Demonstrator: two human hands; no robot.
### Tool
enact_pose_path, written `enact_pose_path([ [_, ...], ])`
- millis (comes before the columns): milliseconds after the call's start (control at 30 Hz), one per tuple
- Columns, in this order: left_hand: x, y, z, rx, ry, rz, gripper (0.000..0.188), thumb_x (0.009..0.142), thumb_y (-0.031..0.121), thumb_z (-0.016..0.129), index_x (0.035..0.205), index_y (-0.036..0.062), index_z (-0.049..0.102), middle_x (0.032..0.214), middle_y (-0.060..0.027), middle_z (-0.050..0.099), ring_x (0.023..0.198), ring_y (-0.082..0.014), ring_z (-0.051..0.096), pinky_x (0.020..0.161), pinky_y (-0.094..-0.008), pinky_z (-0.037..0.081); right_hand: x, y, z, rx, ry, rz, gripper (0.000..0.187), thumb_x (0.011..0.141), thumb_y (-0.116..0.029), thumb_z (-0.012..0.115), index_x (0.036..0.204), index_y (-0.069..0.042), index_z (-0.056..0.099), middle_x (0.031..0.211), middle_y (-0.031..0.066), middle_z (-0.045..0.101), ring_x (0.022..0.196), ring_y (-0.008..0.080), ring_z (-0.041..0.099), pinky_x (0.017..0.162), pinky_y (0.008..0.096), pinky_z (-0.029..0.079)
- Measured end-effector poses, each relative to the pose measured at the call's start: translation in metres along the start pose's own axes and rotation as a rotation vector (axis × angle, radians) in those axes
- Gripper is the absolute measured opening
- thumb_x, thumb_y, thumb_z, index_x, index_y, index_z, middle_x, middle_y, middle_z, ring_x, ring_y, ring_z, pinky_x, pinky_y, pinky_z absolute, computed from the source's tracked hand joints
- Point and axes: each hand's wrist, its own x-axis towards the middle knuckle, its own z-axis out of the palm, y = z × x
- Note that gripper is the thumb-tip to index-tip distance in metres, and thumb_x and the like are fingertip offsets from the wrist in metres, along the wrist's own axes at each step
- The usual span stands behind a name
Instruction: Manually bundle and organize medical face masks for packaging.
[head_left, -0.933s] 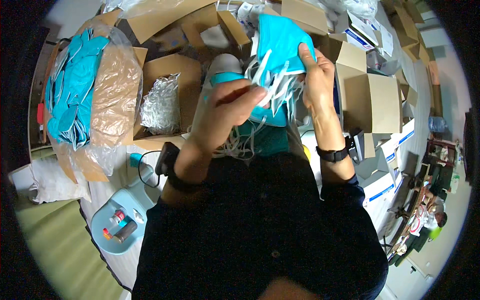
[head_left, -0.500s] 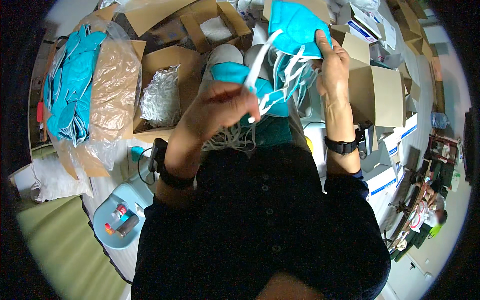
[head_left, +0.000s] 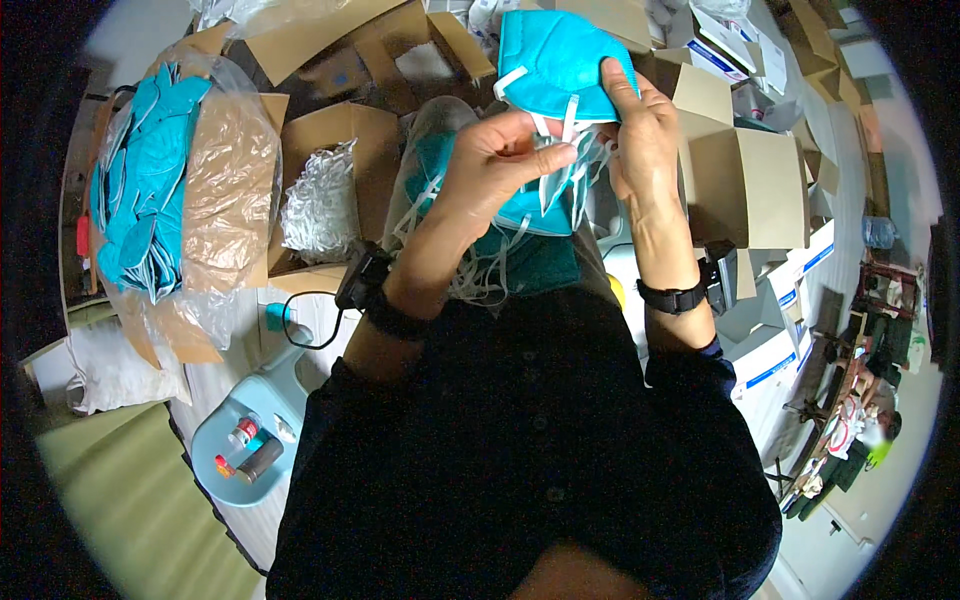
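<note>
At the top centre, my right hand (head_left: 645,130) grips a teal cup-shaped face mask (head_left: 560,60), thumb over its right side. White elastic straps (head_left: 570,120) hang beneath it, with more teal edges among them. My left hand (head_left: 490,165) is at the mask's lower edge, fingers curled behind the straps and thumb pressed towards them; its fingertips are partly hidden. Below, more teal masks (head_left: 540,218) with loose white straps lie on my lap.
To the left, a plastic-lined carton (head_left: 235,150) holds a pile of teal masks (head_left: 150,190). Beside it, an open cardboard box (head_left: 375,125) contains tangled white straps (head_left: 320,200). Open cartons (head_left: 770,190) stand at right. A light-blue stool (head_left: 215,480) carries a bottle and small items.
My left hand has moved up and right, from pulling a strap below the mask to the straps at its lower edge. The right hand and mask have shifted slightly left.
</note>
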Motion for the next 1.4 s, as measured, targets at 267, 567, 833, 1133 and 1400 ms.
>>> enact_pose_path([
  [267, -0.04, 0.049, -0.026, 0.391, -0.362, -0.065, 0.018, 0.087, 0.02, 0.066, 0.088, 0.0022, 0.071, 0.072, -0.0031, 0.066, 0.068, -0.0028, 0.057, 0.057, -0.0193, 0.042, 0.031, 0.018, -0.041, -0.102, 0.114, -0.024, 0.021, 0.09, -0.025, 0.063, 0.084, -0.005, 0.065, 0.063, -0.0046, 0.056, 0.049, 0.0029, 0.042, 0.045, 0.0196, 0.029],
  [567, -0.028, 0.034, -0.03, -0.117, -0.082, -0.164, 0.041, 0.095, 0.036, 0.048, 0.095, 0.0006, 0.068, 0.055, 0.0088, 0.031, 0.047, -0.0014, 0.024, 0.044, -0.0207, 0.017, 0.029, 0.04, -0.084, -0.417, 0.159, 0.124, 0.032, 0.081, -0.032, 0.073, 0.092, -0.002, 0.068, 0.08, 0.0001, 0.062, 0.065, 0.0069, 0.05, 0.061, 0.0204, 0.039],
  [833, -0.023, 0.032, -0.039, -0.179, -0.175, -0.388, 0.04, 0.092, 0.038, 0.054, 0.098, 0.0001, 0.067, 0.054, 0.0095, 0.035, 0.047, -0.0005, 0.027, 0.043, -0.0207, 0.017, -0.017, 0.008, -0.007, -0.451, -0.603, -0.218, 0.04, 0.073, -0.001, 0.074, 0.111, -0.01, 0.064, 0.071, -0.0056, 0.048, 0.06, 0.0072, 0.039, 0.053, 0.0223, 0.034],
  [1133, -0.028, 0.032, -0.034, 0.266, -0.201, -0.341, 0.024, 0.091, 0.026, 0.058, 0.088, 0.0047, 0.067, 0.069, 0.0052, 0.055, 0.062, -0.0017, 0.042, 0.055, -0.0182, 0.033, -0.013, 0.026, -0.003, -0.553, -0.633, -0.439, 0.008, 0.082, -0.002, 0.06, 0.087, -0.003, 0.065, 0.07, 0.0047, 0.057, 0.06, 0.0196, 0.052, 0.062, 0.0286, 0.042],
  [1400, -0.016, -0.012, -0.006, 0.177, -0.208, -0.06, 0.027, 0.099, 0.026, 0.044, 0.091, 0.0029, 0.054, 0.074, 0.0038, 0.043, 0.063, -0.0042, 0.039, 0.055, -0.0183, 0.036, -0.01, 0.029, -0.006, 0.345, -0.224, 0.508, 0.013, 0.091, -0.01, 0.045, 0.095, -0.005, 0.057, 0.074, 0.0042, 0.061, 0.044, 0.0042, 0.036, 0.045, 0.019, 0.03],
])
